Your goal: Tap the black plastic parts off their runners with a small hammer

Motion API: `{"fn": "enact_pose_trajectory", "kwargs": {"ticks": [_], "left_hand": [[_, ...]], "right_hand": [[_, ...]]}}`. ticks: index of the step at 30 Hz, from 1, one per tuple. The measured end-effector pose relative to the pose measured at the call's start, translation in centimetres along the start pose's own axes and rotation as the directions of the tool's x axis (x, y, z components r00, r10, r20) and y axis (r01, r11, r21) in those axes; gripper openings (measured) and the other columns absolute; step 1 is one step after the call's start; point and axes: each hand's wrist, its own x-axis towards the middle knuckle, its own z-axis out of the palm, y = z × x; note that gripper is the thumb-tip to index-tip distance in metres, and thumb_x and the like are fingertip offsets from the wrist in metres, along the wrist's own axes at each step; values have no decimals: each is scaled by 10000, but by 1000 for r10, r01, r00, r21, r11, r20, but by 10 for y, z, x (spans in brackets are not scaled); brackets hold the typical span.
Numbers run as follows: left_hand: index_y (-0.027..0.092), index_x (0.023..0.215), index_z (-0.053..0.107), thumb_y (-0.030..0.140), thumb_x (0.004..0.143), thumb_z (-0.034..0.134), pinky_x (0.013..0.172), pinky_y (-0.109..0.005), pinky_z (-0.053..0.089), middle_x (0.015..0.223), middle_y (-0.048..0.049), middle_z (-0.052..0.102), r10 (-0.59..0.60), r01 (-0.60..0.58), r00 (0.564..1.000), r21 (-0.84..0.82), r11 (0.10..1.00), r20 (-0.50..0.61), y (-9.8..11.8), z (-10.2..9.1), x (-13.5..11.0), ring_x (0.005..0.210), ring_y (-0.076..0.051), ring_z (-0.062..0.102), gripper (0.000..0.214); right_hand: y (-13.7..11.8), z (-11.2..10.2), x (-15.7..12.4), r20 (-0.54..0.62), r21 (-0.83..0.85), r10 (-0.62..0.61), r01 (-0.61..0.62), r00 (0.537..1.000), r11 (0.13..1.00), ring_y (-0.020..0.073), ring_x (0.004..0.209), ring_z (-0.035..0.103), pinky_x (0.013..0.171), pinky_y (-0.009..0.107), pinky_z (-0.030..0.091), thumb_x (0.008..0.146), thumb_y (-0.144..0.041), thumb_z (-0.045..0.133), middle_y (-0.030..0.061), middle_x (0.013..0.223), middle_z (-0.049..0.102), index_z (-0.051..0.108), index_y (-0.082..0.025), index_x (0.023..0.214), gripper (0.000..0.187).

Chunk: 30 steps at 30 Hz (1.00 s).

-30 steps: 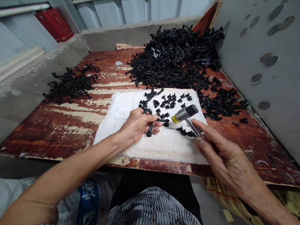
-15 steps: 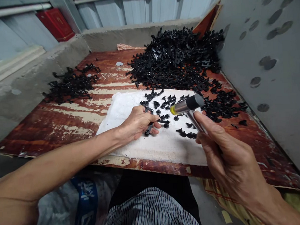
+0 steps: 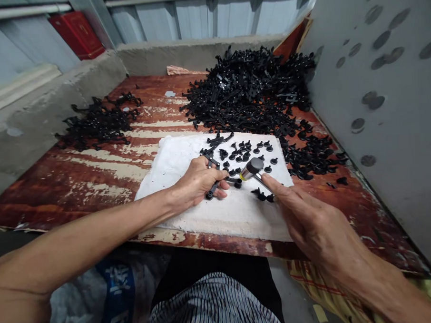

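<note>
My left hand is closed around a black branched plastic part and holds it down on a white cloth pad. One arm of that part points right, with a round end beside the hammer head. My right hand grips a small mallet by its metal handle. The mallet has a dark cap on one end and a yellow face on the other, which is turned down toward the part's round end; I cannot tell whether they touch. Several small black suction-cup-like pieces lie on the pad beyond my hands.
A large heap of black parts covers the back right of the worn red-brown tabletop. A smaller pile lies on the left. More small black pieces sit right of the pad. A grey panel borders the right side.
The mallet has come down and to the left, from above the pad to the held part's right end. My left hand keeps its hold; the view has shifted slightly.
</note>
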Motion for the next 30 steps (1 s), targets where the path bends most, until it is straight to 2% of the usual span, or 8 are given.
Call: {"fn": "enact_pose_trajectory", "kwargs": {"ticks": [4,7,14,16,19,23,27,30], "left_hand": [[191,809,415,-13,792,570,375,-243,437,467,9,550,4,-4,1000,-12,1000,4,-3,-2,1,359,-140,548,257],[190,797,414,-9,785,576,368,-246,439,483,-6,564,31,-31,999,-38,999,17,-6,-3,3,362,-144,551,256],[197,754,411,1,780,575,394,-249,461,477,6,548,38,-35,997,-48,998,73,-5,-6,-2,394,-127,547,257],[188,723,442,8,770,591,399,-240,444,516,-17,575,55,-52,992,-29,998,117,8,-17,2,412,-129,561,238],[158,686,510,34,766,606,452,-244,447,615,-54,630,209,-216,975,89,972,73,43,-49,23,453,-116,573,176],[170,569,476,116,728,675,480,-214,346,445,29,466,482,-255,820,556,791,-309,99,-108,68,482,-95,468,261],[199,575,401,-28,575,689,641,-210,342,518,34,381,630,-213,622,673,709,-466,128,-146,96,813,-183,525,367],[196,684,428,-9,611,652,759,-252,361,712,-37,510,718,-247,524,725,643,-459,121,-133,103,1019,-249,491,313]], "right_hand": [[-2,-1,0,-160,10,-3,5,987,1000,175,722,668,593,259,581,891,-74,421,62,986,675,244,-309,1517,692],[-1,2,-1,9,-58,-64,64,998,996,160,539,626,428,235,526,882,-80,378,47,819,663,306,-291,1499,656],[6,5,-3,-28,78,-16,18,999,997,197,825,706,640,291,603,895,-99,401,77,1067,702,425,-285,1437,574],[9,2,-3,-105,218,106,-81,989,973,191,914,690,740,304,595,924,-171,453,75,1145,682,489,-287,1391,483],[17,2,-5,-122,479,388,-288,914,829,135,661,667,519,205,556,917,-303,543,35,910,698,548,-305,1333,416],[27,10,-8,41,717,505,-377,862,586,81,351,460,281,155,359,921,-361,543,-41,608,567,546,-279,1336,424],[31,16,-9,-112,589,403,-266,908,763,154,593,682,413,180,519,924,-318,534,42,833,731,593,-292,1300,382],[32,15,-10,-243,407,327,-210,913,889,226,995,684,683,249,599,903,-308,560,51,1174,688,622,-299,1268,371]]}}
